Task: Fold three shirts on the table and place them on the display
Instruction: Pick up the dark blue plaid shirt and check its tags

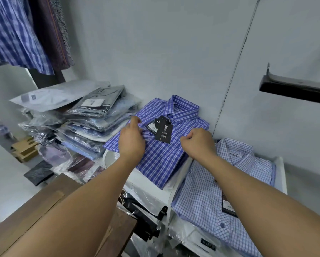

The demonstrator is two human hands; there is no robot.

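Note:
A folded blue plaid shirt (pixel 161 158) with black hang tags (pixel 162 131) lies on the white display shelf (pixel 166 191) against the wall. My left hand (pixel 132 138) rests on its left chest, fingers curled at the placket beside the tags. My right hand (pixel 199 142) is curled in a fist on the shirt's right side, apparently gripping the cloth. To the right, a folded pale blue checked shirt (pixel 211 193) lies on the same display, partly under my right forearm.
A leaning stack of bagged shirts (pixel 92 117) crowds the shelf's left side. More bagged items (pixel 146 217) lie below. A brown wooden table (pixel 49 204) is at lower left. Hanging shirts (pixel 20 34) fill the upper left. A black wall shelf (pixel 294 88) juts out at right.

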